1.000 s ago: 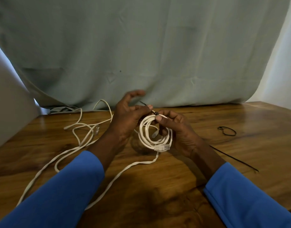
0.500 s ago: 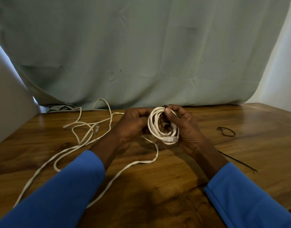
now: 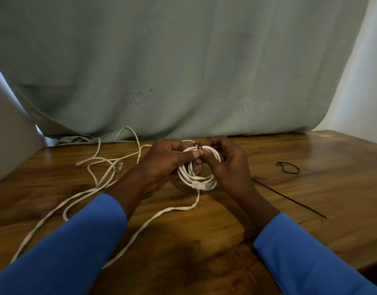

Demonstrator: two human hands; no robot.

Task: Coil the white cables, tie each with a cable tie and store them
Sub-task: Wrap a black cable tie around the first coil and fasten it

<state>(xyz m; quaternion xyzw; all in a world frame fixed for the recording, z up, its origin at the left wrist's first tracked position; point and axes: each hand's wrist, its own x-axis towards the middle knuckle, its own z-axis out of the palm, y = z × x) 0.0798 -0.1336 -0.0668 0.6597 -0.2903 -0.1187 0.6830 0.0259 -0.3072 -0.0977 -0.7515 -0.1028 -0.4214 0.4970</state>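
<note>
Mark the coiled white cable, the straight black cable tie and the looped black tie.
coiled white cable point(image 3: 201, 185), head view, plug on its lower arc.
straight black cable tie point(image 3: 289, 199), head view, mid-length of the strip.
looped black tie point(image 3: 289, 172), head view, near strand of the loop.

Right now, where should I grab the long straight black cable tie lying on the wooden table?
Probably pinch the long straight black cable tie near its outer tip, from above on the right; it lies flat, its other end beside the right hand.
</note>
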